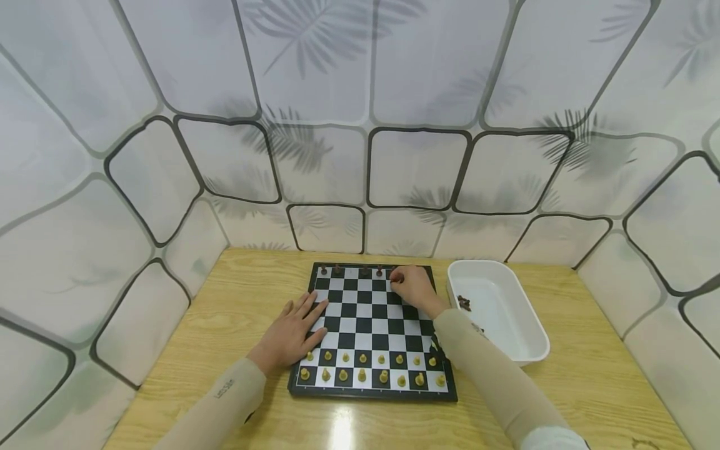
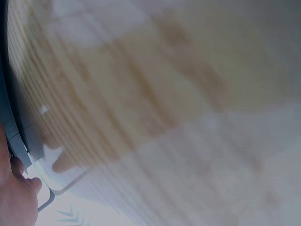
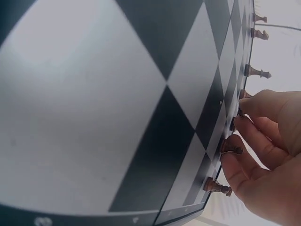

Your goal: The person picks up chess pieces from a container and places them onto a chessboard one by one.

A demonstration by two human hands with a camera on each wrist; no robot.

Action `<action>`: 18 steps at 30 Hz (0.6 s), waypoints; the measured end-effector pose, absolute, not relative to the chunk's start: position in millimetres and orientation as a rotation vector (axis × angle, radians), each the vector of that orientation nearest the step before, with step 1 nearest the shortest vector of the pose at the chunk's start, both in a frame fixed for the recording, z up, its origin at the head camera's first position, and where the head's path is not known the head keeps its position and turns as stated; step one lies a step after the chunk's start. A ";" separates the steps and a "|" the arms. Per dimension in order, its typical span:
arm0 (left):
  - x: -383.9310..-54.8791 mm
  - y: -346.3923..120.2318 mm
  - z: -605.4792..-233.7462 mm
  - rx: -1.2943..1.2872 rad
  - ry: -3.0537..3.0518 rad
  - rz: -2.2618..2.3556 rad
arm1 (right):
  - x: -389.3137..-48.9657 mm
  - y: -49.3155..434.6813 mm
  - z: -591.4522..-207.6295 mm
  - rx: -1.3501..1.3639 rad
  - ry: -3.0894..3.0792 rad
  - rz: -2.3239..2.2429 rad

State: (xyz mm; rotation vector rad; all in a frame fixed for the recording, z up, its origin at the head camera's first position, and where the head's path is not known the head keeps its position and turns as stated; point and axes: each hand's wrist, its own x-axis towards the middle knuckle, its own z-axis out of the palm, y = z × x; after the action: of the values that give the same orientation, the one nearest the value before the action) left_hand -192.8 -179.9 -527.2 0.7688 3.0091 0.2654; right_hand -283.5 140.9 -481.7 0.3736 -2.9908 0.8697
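Note:
A black-and-white chessboard [image 1: 356, 307] lies on the wooden table. My left hand [image 1: 289, 331] rests with spread fingers on its left edge; only part of that hand [image 2: 19, 200] shows in the left wrist view. At the far right of the board my right hand [image 1: 415, 289] pinches a small brown chess piece [image 3: 241, 112], mostly hidden by thumb and finger. A second brown piece [image 3: 230, 149] stands close against the lower fingers, and another brown piece [image 3: 217, 186] is nearer the corner. More brown pieces [image 1: 365, 272] stand along the far row.
Two rows of yellow chess pieces [image 1: 362, 375] stand on the board's near side. Right of the board is a white plastic tub [image 1: 509, 306] holding some loose brown pieces [image 1: 464, 303]. A patterned curtain [image 1: 326, 228] hangs behind and beside the table [image 1: 225, 300].

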 end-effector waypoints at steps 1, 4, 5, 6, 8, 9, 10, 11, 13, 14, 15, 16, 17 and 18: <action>-192.9 -179.8 -527.1 0.769 3.008 0.267 | -283.6 141.2 -482.0 0.376 -2.995 0.868; -193.3 -179.8 -526.8 0.771 3.008 0.273 | -284.3 141.9 -482.7 0.376 -3.003 0.869; -193.4 -179.8 -526.7 0.771 3.009 0.273 | -284.7 141.9 -483.3 0.375 -3.003 0.872; -193.5 -180.0 -526.7 0.772 3.010 0.273 | -285.2 141.9 -483.9 0.376 -3.000 0.868; -193.6 -180.2 -526.9 0.775 3.012 0.271 | -286.0 141.8 -484.7 0.368 -3.001 0.869; -193.6 -180.3 -527.1 0.776 3.013 0.269 | -286.3 141.7 -485.0 0.365 -3.001 0.871; -193.5 -180.4 -527.2 0.777 3.013 0.269 | -286.4 141.7 -485.3 0.363 -3.000 0.872; -193.5 -180.5 -527.4 0.779 3.013 0.268 | -286.5 141.7 -485.4 0.360 -3.001 0.873; -193.3 -180.5 -527.5 0.780 3.012 0.269 | -286.3 141.8 -485.5 0.357 -3.002 0.880; -193.2 -180.5 -527.5 0.780 3.012 0.270 | -286.0 141.8 -485.6 0.355 -3.002 0.884; -193.1 -180.5 -527.6 0.779 3.012 0.268 | -285.8 141.7 -485.5 0.356 -3.001 0.887; -192.9 -180.4 -527.6 0.779 3.011 0.268 | -285.6 141.6 -485.7 0.357 -3.001 0.888; -192.8 -180.4 -527.6 0.777 3.011 0.267 | -285.5 141.5 -485.7 0.358 -3.001 0.888; -192.6 -180.4 -527.6 0.776 3.012 0.267 | -285.4 141.3 -485.9 0.360 -3.000 0.888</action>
State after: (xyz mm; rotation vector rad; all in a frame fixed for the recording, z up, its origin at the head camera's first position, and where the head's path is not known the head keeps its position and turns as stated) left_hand -192.6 -180.4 -527.6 0.7764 3.0117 0.2673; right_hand -285.4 141.3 -485.9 0.3603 -3.0002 0.8884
